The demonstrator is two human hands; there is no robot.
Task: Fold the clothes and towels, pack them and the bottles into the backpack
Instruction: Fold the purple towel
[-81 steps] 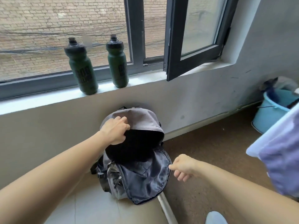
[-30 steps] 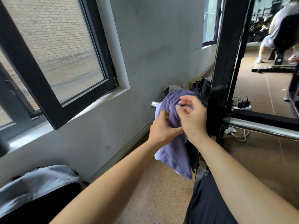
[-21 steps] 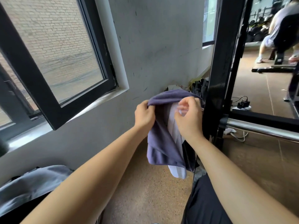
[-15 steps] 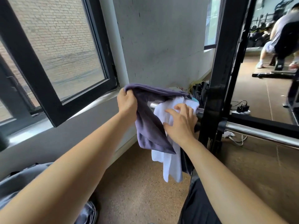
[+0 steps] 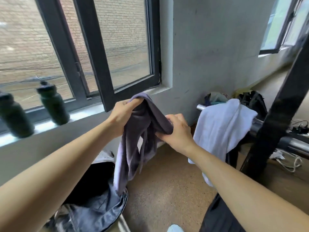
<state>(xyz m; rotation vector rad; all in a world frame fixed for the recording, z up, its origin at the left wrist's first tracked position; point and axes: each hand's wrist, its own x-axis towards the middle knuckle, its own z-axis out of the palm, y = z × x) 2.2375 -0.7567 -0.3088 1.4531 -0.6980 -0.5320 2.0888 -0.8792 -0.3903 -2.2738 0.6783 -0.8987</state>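
Observation:
Both hands hold a purple-grey towel (image 5: 133, 148) in the air in front of the window. My left hand (image 5: 122, 116) grips its top edge, and my right hand (image 5: 177, 131) grips another part of it lower and to the right. The towel hangs down over the open grey backpack (image 5: 93, 213) that stands on the floor below the sill. A white towel (image 5: 220, 128) is draped over a steel bar (image 5: 294, 144) at the right. Two dark green bottles (image 5: 53, 104) (image 5: 14, 116) stand on the windowsill at the left.
A black rack upright (image 5: 275, 118) rises at the right, with black cloth hanging beside it. A pile of bags and clothes (image 5: 250, 99) lies against the far wall. The black window sash (image 5: 107, 67) is swung inward above the sill. Cables lie on the brown floor (image 5: 167, 190).
The purple-grey towel has come off the bar and moved left, over the backpack. My right hand left the white towel and took hold of the purple one. The view swung left.

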